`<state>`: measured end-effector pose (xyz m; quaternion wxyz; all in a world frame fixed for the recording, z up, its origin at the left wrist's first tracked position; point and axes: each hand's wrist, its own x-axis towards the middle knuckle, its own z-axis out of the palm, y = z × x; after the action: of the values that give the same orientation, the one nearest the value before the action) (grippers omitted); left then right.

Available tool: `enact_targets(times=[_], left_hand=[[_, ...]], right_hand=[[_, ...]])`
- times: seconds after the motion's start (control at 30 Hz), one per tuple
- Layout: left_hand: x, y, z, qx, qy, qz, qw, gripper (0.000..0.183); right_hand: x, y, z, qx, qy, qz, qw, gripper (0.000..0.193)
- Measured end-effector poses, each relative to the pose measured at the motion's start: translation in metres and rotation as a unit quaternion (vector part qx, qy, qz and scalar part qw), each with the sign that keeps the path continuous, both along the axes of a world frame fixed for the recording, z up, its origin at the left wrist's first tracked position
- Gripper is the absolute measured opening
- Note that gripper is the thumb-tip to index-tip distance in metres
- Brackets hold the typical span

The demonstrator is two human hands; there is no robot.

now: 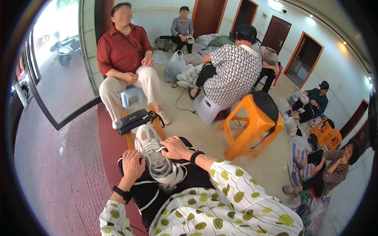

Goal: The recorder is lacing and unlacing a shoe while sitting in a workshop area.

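A white and beige sneaker (152,138) lies on my lap, its toe pointing away from me. White shoelaces (151,146) criss-cross its tongue, and loose loops hang by the heel. My right hand (176,148) is at the shoe's right side, its fingers closed on a shoelace. My left hand (133,165) is against the left side, with its fingers bent and pressed together. Whatever those left fingers hold, if anything, is hidden. Just beyond the toe, a black purse (136,120) rests across a yellow-orange stool frame (158,128).
A seated person in red (125,53) faces me close ahead. An orange stool (250,129) bearing a black bag (265,105) stands to the right. Another person in a patterned shirt (236,72) sits behind it. Glass door (59,67) on the left; several workers sit farther right.
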<state>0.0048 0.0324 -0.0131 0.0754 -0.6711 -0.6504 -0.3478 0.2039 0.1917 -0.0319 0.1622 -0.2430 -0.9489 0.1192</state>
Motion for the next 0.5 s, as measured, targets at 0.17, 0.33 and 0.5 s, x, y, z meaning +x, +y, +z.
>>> enact_targets(times=[0.17,0.33,0.5], left_hand=[[-0.003,-0.002,-0.001,0.02,-0.014,-0.006,1.0,0.012],[-0.003,-0.004,-0.004,0.016,-0.013,-0.004,1.0,0.013],[-0.006,-0.009,-0.002,-0.033,-0.03,0.007,0.999,0.016]], right_hand=[[-0.004,-0.003,0.001,0.011,0.003,0.01,1.0,0.047],[0.001,-0.007,0.003,0.02,-0.004,0.012,1.0,0.046],[-0.001,-0.012,0.014,0.016,-0.01,0.028,0.999,0.045]])
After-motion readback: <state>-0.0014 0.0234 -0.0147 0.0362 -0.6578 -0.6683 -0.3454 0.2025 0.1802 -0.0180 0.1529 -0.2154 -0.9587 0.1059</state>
